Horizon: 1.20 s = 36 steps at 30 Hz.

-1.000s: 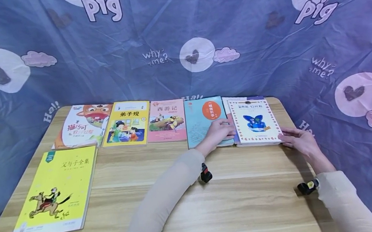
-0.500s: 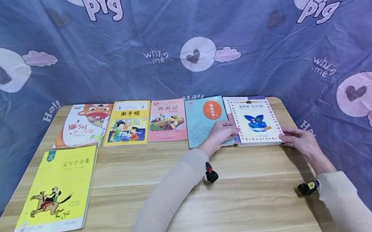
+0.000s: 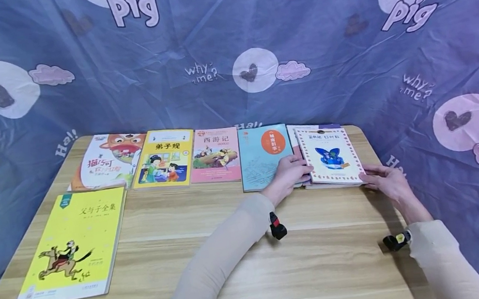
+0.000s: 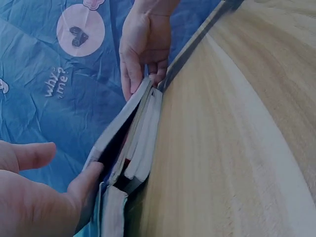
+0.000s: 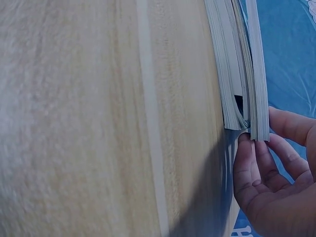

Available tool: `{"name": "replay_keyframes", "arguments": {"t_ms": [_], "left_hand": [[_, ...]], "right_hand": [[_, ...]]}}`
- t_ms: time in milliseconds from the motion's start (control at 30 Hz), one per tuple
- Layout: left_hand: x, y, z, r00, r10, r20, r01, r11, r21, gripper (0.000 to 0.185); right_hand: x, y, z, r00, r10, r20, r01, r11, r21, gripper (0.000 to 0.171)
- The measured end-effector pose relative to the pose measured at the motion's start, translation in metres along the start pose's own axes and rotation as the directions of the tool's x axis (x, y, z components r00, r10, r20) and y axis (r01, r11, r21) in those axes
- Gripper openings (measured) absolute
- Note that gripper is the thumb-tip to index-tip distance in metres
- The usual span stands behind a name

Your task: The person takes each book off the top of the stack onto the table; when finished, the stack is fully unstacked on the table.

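A white paperback book (image 3: 330, 145) with a blue butterfly picture tops a stack at the back right. With its thumb above and fingers below, my right hand (image 5: 279, 182) pinches this book at the near right corner. My left hand (image 3: 287, 176) reaches across the lower corner of a teal book (image 3: 259, 152), fingertips right at the white book's left edge. In the left wrist view, one digit of that hand sits in the dark gap below the raised top book, while another stretches out above. Several books underneath (image 4: 143, 143) are mostly hidden.
Left of the teal book, a pink book (image 3: 214, 157), a yellow book (image 3: 162, 160) and a white fox-picture book (image 3: 109, 160) form a row. A larger yellow book (image 3: 72, 247) lies nearer on the wooden table (image 3: 278, 272). A blue printed cloth (image 3: 192, 37) hangs behind.
My left hand has slid slightly right, from over the teal book to the white book's left edge. The white book has shifted slightly; my right hand stays at its corner.
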State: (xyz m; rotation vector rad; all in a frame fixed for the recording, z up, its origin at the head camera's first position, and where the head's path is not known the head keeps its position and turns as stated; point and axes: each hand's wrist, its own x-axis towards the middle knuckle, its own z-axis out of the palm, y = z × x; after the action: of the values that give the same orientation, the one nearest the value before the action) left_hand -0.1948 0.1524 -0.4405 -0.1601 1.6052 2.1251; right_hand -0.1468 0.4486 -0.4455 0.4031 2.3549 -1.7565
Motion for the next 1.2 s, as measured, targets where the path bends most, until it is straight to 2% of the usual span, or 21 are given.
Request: {"name": "replay_keyframes", "arguments": {"t_ms": [100,267,400,600,867,1067,1200], "left_hand": [[0.002,-0.003,0.005,0.999,0.02,-0.041,-0.021,1.0,-0.01,0.057],[0.006,-0.008,0.014,0.997,0.027,-0.077,-0.027,1.0,-0.009,0.053],[0.009,-0.011,0.018,0.999,0.0,-0.049,0.0,1.0,0.003,0.057],[0.015,-0.014,0.014,1.0,-0.006,0.004,0.006,1.0,0.029,0.063],[0.012,-0.01,0.0,1.0,0.003,0.019,-0.004,1.0,0.028,0.06],[0.005,0.0,-0.022,0.999,0.002,0.047,-0.004,0.999,0.037,0.061],[-0.003,0.005,-0.037,0.997,-0.003,0.078,-0.001,0.998,0.056,0.062]], "right_hand": [[0.0,0.002,0.0,1.0,0.01,-0.011,-0.011,1.0,-0.026,0.027],[-0.002,0.004,-0.002,1.0,-0.003,-0.002,0.003,0.997,0.079,0.024],[-0.004,0.006,-0.003,1.0,-0.02,0.008,0.019,0.994,0.111,0.026],[-0.003,0.006,-0.002,1.0,-0.01,0.008,0.009,0.996,0.093,0.024],[-0.003,0.003,0.002,1.0,-0.005,0.021,0.003,0.994,0.107,0.023],[-0.002,0.004,0.002,1.0,-0.025,0.001,0.025,0.995,0.102,0.025],[-0.002,0.007,0.002,1.0,-0.014,0.003,0.014,0.989,0.151,0.029]]}}
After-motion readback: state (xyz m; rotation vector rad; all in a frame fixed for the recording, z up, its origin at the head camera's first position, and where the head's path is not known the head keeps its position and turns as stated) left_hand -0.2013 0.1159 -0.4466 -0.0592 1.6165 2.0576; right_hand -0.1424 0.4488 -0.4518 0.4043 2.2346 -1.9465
